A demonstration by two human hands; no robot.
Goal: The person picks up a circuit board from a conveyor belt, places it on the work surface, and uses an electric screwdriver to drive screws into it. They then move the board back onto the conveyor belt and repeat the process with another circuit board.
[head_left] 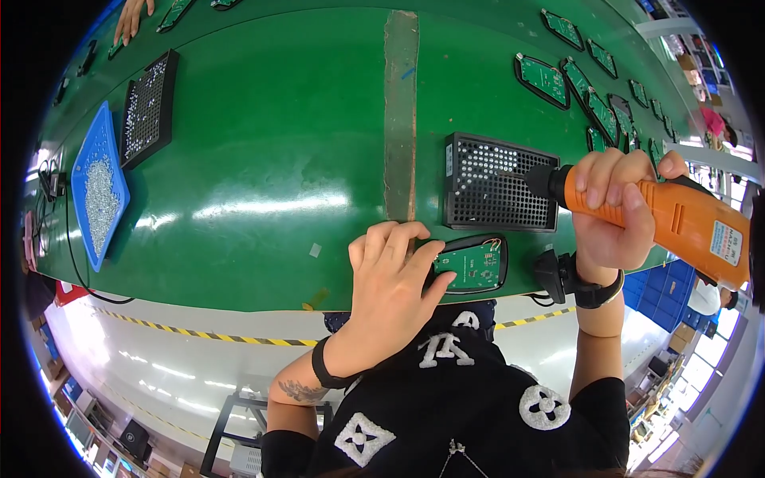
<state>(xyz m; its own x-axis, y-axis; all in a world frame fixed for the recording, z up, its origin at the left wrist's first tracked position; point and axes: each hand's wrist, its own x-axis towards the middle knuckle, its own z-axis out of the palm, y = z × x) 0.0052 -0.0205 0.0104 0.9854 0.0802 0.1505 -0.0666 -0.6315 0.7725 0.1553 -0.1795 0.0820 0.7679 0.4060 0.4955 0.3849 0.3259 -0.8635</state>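
Note:
My right hand point(617, 203) is wrapped round an orange electric screwdriver point(681, 227) with a black front end. That end points left, over the right side of a black screw tray point(462, 199). Rows of holes cover the tray, and small silvery screws fill many at its upper left. The screwdriver's very tip is hard to make out against the tray. Near the table's front edge, my left hand point(390, 279) holds the left end of a green circuit board point(478, 267) in a black casing. Its thumb and fingers cover that end of the board.
At the far right lie several circuit boards in black frames point(543, 81). On the left are a blue tray point(83, 171) heaped with small silvery parts and another screw tray point(162, 119). Another person's hand point(131, 20) shows at the upper left. A worn strip point(401, 119) crosses the green table.

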